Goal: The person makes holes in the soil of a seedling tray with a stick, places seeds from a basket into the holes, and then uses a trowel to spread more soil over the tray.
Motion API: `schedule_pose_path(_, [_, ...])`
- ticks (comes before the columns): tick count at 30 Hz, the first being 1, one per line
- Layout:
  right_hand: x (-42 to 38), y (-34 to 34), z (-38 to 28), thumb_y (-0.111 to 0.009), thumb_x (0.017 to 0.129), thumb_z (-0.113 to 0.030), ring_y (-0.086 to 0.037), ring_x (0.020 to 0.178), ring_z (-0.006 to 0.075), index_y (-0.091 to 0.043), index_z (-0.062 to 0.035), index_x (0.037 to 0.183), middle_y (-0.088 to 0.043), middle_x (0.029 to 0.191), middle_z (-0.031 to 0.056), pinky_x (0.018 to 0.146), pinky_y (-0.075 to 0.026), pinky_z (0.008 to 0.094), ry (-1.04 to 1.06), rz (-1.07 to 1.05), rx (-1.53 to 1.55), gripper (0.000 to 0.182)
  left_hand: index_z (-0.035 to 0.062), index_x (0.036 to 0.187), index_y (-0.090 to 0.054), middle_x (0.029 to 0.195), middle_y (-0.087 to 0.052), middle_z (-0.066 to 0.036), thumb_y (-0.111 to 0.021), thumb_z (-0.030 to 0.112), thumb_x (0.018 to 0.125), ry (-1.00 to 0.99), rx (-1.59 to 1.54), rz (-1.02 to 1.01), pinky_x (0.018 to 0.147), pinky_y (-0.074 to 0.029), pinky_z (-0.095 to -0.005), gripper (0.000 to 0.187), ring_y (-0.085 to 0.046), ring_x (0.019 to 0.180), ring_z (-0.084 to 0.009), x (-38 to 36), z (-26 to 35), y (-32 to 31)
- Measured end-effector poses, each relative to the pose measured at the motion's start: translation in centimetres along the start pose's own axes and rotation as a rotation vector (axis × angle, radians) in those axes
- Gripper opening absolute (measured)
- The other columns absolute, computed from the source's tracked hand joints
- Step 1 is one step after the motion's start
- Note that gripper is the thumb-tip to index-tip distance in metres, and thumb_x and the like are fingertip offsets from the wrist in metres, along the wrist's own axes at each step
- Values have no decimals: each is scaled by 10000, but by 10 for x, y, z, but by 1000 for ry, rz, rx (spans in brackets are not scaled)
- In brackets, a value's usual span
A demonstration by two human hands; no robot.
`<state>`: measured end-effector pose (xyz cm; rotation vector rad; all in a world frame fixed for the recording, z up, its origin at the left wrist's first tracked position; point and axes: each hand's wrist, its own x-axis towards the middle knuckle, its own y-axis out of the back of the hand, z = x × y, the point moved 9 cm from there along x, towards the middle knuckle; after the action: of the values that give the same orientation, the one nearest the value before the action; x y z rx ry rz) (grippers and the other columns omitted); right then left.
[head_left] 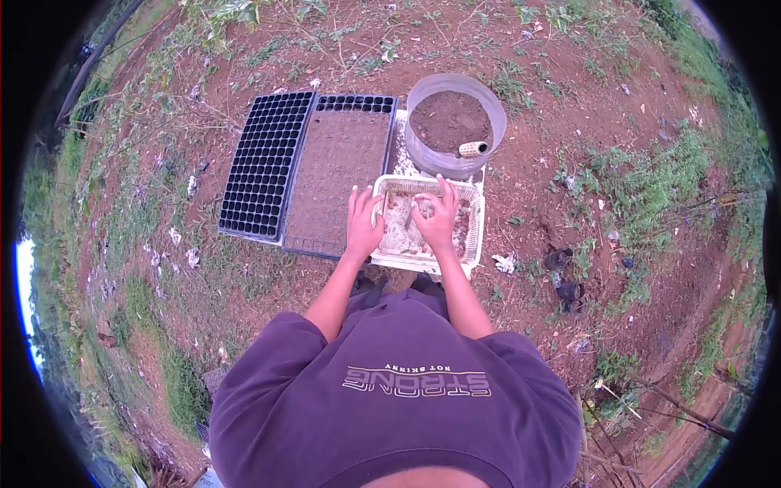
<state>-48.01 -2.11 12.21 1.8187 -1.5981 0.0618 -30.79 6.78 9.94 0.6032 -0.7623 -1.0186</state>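
— Where the two arms meet, what sits under them?

— A shallow white basket on the bare red soil, directly in front of the person, with pale crumbly material inside. Both hands are in or on it. The left hand lies spread on the basket's left rim, fingers open and flat, gripping nothing that I can see. The right hand is inside the basket with its fingers curled over the contents — whether it pinches anything, I cannot tell.

— And around the basket?

— Just beyond it stands a round tub filled with dark soil, and a small pale cylinder lies on that soil near the near wall. To the left, touching or just beside the basket, is a seed tray mostly packed with soil, only its far row of cells empty. Left of that lies a second black seed tray, its cells all empty. Grass and weeds ring the patch.
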Motion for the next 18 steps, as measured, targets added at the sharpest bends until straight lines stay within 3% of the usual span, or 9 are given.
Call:
schedule_pose_path(3, [2,-31,-13,-755,728,-135,-357,1330,389,-680,-82,882,-466,1362,180,1093,-322,494,20,-12,18,179,98,1225,-587,1412,-456,-151,-573,29,842,21,-42,57,1151,-255,-510,389,-254,1414,-420,4,-25,17])
schedule_pose_path(11, [23,-158,-60,-767,735,-152,-356,1333,366,-684,-102,890,-461,1395,134,1094,-326,481,29,21,36,183,94,1225,-582,1425,-438,-158,-576,44,859,2,-4,67,1153,-258,-507,370,-241,1418,-422,44,-145,80])
schedule_pose_path(13, [26,-192,-64,-776,735,-139,-346,1342,358,-697,-114,899,-455,1410,138,1105,-305,477,-41,-20,36,184,91,1222,-584,1414,-446,-160,-576,50,861,72,48,73,1151,-262,-506,364,-254,1407,-430,53,-187,98])
schedule_pose_path(18, [60,-262,-58,-766,736,-168,-335,1347,361,-702,-130,879,-454,1409,131,1111,-314,474,-104,-8,-1,161,80,1185,-593,1390,-470,-161,-569,53,861,10,90,61,1137,-280,-514,326,-284,1389,-440,96,-248,117])
